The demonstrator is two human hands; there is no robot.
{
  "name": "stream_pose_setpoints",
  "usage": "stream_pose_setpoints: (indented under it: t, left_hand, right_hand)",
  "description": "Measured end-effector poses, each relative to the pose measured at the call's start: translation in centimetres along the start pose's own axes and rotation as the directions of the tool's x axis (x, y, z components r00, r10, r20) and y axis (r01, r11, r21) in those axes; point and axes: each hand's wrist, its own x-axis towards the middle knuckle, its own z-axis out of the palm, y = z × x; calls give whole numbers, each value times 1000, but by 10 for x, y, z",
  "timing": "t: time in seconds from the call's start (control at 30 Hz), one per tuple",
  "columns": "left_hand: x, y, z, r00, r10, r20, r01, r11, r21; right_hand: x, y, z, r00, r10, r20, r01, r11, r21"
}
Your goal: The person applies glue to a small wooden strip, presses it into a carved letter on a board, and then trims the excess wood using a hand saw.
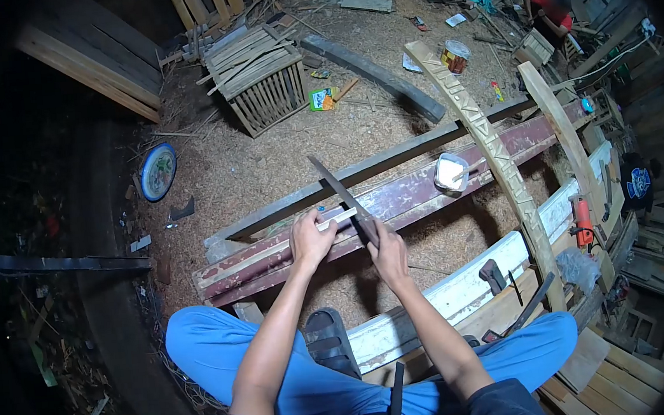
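Observation:
My left hand (pixel 311 239) is closed on a short pale strip of wood (pixel 342 217), whose free end points right over the worn maroon plank (pixel 401 196). My right hand (pixel 389 253) grips the near end of a tool with a long dark blade (pixel 334 184). Its blade slants up and left, away from me, and narrows toward the far tip. It crosses the end of the wood strip; whether they touch I cannot tell. The tool's handle is mostly covered by my fingers.
A carved curved beam (pixel 491 144) crosses the plank at right, near a clear tub (pixel 452 173) of whitish stuff. A mallet-like head (pixel 492 274) and a red power tool (pixel 583 223) lie nearer. A slatted crate (pixel 260 80) stands ahead. A person in red (pixel 551 15) sits far right.

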Motion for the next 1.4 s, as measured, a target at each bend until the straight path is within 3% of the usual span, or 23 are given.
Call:
stream_pose_setpoints:
  t: [0.07, 0.13, 0.2, 0.23, 0.27, 0.33, 0.4, 0.47, 0.57, 0.7, 0.87, 0.93, 1.03, 1.2, 1.33, 1.37, 1.4]
  left_hand:
    - [5, -6, 22, 1000, -1, -10, 1, 1000, -10]
    - [12, -12, 49, 998, -68, 5, 68, 996, -61]
    - [20, -15, 70, 994, -97, 53, 100, 993, -66]
    - [21, -13, 77, 998, -57, 30, 59, 996, -70]
    - [21, -11, 84, 1000, -20, 6, 20, 997, -73]
    - [23, -11, 100, 999, -4, 39, 7, 997, -80]
    - [23, -7, 113, 993, 101, -61, -102, 995, -3]
    - [22, -7, 117, 997, 76, -32, -77, 997, -6]
    - [22, -20, 121, 981, 155, -113, -155, 988, 12]
    - [22, -17, 125, 985, 31, -168, -41, 997, -58]
    - [24, -13, 125, 973, 10, -229, -14, 1000, -13]
    - [29, -17, 123, 997, -25, -73, 20, 998, -60]
    - [34, -22, 124, 999, -36, -26, 35, 998, -58]
    - [39, -16, 117, 987, -126, 95, 131, 990, -45]
    - [47, -9, 113, 996, -70, -56, 66, 995, -70]
    - [51, -1, 111, 990, -22, -141, 28, 999, 35]
    - [59, -2, 115, 990, -31, -141, 35, 999, 29]
  right_hand:
    - [1, 4, -12, 986, 153, -63, -143, 979, 143]
    - [-8, 7, -22, 981, 144, -132, -120, 978, 174]
    - [-24, 7, -34, 917, 359, -171, -301, 907, 294]
    - [-32, 7, -35, 897, 295, -329, -181, 924, 336]
    - [-42, 6, -36, 898, 297, -324, -185, 924, 334]
    - [-59, -5, -47, 869, 445, -218, -299, 822, 485]
    - [-73, 2, -38, 926, 326, -193, -219, 876, 429]
    - [-79, 4, -28, 952, 300, -60, -256, 887, 384]
    - [-74, -1, -17, 952, 306, -26, -269, 871, 412]
    - [-68, 5, -5, 952, 305, -20, -267, 864, 427]
    - [-65, 10, -4, 953, 301, 21, -270, 821, 504]
    - [-62, 9, -6, 937, 339, 84, -337, 814, 473]
    - [-53, 5, -9, 895, 411, 173, -446, 833, 328]
    - [-58, -5, -3, 910, 401, 103, -412, 858, 307]
    - [-53, -11, -9, 903, 415, 112, -428, 842, 329]
    - [-51, -12, -13, 901, 416, 122, -431, 836, 340]
    - [-51, -12, -15, 899, 418, 133, -437, 828, 351]
